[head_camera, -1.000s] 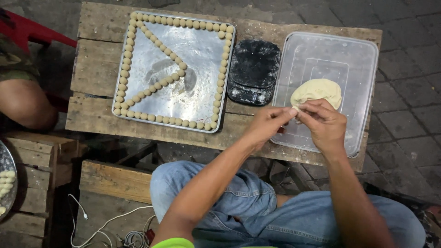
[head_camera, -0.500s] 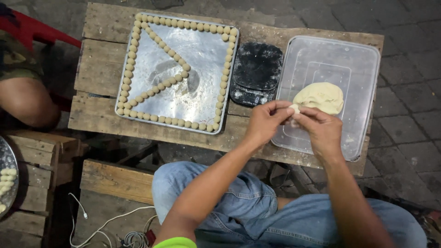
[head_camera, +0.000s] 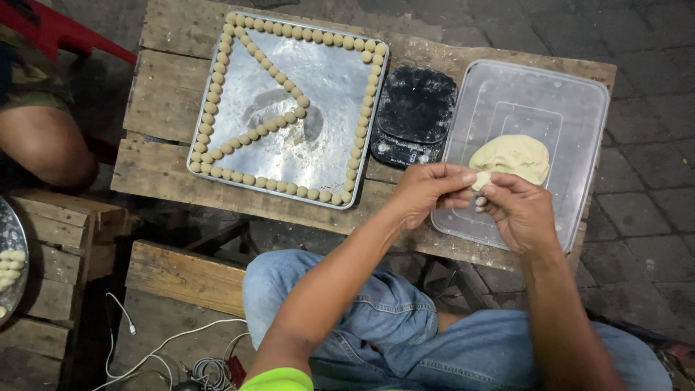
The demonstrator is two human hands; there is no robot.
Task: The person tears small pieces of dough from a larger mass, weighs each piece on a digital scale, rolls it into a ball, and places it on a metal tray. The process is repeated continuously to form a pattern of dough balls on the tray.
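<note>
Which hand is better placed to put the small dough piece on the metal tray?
Probably left: the left hand pinches the small pale dough piece with the right hand and lies nearer the rectangular metal tray.

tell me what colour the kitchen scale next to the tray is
Black, dusted with whitish flour; the scale shows in the head view, between the metal tray and the clear plastic tub.
</note>
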